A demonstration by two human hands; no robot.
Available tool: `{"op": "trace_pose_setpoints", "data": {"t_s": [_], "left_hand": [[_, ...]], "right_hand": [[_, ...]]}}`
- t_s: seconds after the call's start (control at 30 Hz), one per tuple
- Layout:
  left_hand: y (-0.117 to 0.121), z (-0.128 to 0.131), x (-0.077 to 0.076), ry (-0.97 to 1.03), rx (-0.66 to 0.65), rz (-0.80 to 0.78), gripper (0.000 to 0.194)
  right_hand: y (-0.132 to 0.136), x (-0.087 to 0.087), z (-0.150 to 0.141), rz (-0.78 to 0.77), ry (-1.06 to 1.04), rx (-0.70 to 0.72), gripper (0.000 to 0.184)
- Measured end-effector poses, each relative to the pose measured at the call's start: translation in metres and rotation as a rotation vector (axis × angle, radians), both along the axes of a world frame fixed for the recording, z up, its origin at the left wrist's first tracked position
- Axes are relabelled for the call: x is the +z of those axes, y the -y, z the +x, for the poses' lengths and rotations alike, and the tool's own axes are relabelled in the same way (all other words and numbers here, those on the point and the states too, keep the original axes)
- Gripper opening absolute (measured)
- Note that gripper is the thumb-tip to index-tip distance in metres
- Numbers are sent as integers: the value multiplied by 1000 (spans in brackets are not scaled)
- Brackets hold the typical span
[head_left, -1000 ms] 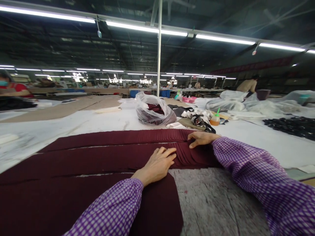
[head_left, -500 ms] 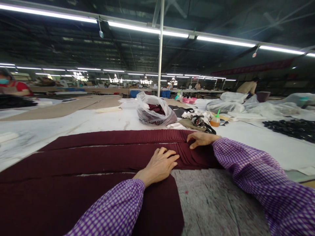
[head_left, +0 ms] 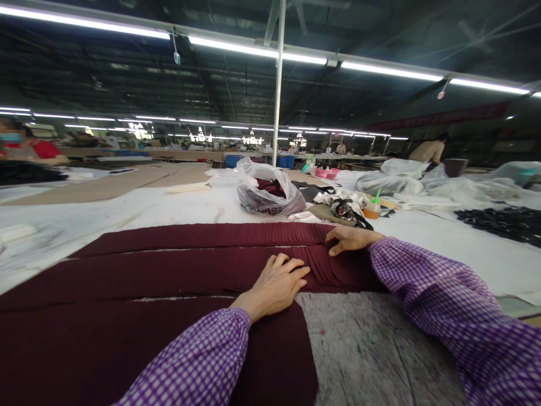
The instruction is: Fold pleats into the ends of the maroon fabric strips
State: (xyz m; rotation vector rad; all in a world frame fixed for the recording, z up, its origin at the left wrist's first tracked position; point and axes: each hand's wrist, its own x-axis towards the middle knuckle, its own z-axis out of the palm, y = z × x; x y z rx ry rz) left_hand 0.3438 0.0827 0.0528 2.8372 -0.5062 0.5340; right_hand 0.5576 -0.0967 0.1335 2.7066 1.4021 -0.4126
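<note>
Head view: your left hand (head_left: 274, 285) lies on the middle maroon strip (head_left: 169, 272), fingers loosely spread and bent, grasping nothing that shows, its fingertips beside the fanned edges (head_left: 322, 268) of the stacked layers. Your right hand (head_left: 350, 239) is half curled at the right end of the far maroon strip (head_left: 190, 235), thumb toward the middle one; its fingertips are partly hidden, so whether it pinches any layers I cannot tell. Both strips lie across the table, beyond the broad near maroon piece (head_left: 147, 349) and the grey board (head_left: 372, 344). To handle these layers well, I'd press lightly with flat fingertips on the left, so the lower ones don't drag, and let the right take edges singly, without creasing the fan. Among the containers, the plastic bag (head_left: 293, 204) on the far side of the strips gapes open with crumpled maroon cloth (head_left: 270, 186) inside. Right of it, a small bottle (head_left: 372, 212) with a green nozzle holds amber liquid. Farther off is a pink basin (head_left: 327, 173), its contents too small to name; at far right, clear plastic (head_left: 391, 185) lies heaped, its contents unclear.
</note>
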Motion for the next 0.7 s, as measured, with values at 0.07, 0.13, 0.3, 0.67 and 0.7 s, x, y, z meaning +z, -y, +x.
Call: {"op": "trace_pose_setpoints", "data": {"t_s": [0.07,0.13,0.3,0.67,0.7], "left_hand": [[0,0,0,0,2,3,40],[0,0,0,-2,1,6,40],[0,1,-1,-4,3,13,41],[1,1,0,-12,11,11,43],[1,1,0,-13,14,10,43]], "right_hand": [[0,0,0,6,-16,11,45],[1,-1,0,15,-39,33,46],[0,-2,-3,39,-81,68,46],[6,-1,0,59,-60,46,48],[7,-2,1,57,-59,47,47]]}}
